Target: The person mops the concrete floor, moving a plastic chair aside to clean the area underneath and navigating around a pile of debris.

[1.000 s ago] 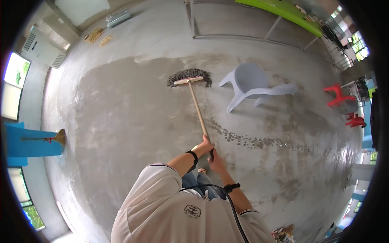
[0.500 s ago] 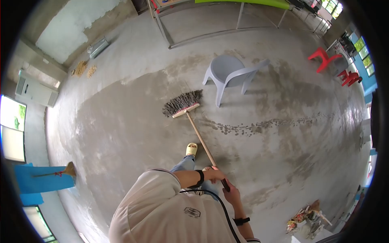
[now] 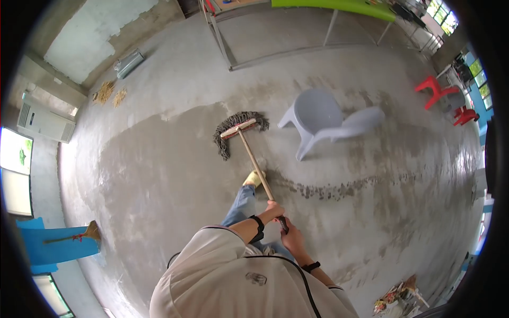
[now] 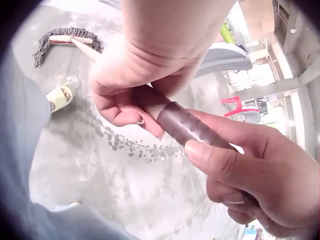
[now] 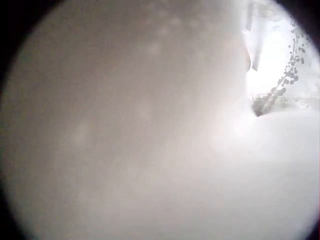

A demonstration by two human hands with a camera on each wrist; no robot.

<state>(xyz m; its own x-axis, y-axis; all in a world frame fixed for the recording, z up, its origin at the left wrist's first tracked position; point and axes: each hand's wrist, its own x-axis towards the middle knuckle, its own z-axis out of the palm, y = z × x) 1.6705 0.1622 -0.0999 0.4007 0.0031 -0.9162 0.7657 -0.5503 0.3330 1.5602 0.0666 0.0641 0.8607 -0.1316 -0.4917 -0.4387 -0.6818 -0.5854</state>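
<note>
A mop (image 3: pixel 250 148) with a wooden handle slants forward from my body, its grey stringy head (image 3: pixel 241 121) flat on the floor. Strands bend round the left end of the head's pale bar. My left hand (image 3: pixel 274 210) grips the handle just above the dark end sleeve. Lower down, my right hand (image 3: pixel 293 238) holds that sleeve (image 4: pixel 192 125), with its thumb along the top in the left wrist view. A pale, blurred surface close to the lens fills most of the right wrist view and hides the right hand's fingers there.
A grey plastic chair (image 3: pixel 318 114) stands right of the mop head. My foot in a yellow slipper (image 3: pixel 254 178) is beside the handle. Wet patches and drops (image 3: pixel 328 192) mark the floor. Red stools (image 3: pixel 436 91) stand far right; a metal-framed table (image 3: pixel 334 26) is at the back.
The mop head has come nearer my body, and its strands now wrap round the bar's left end. The slippered foot has come into view ahead. Both hands keep their hold on the handle.
</note>
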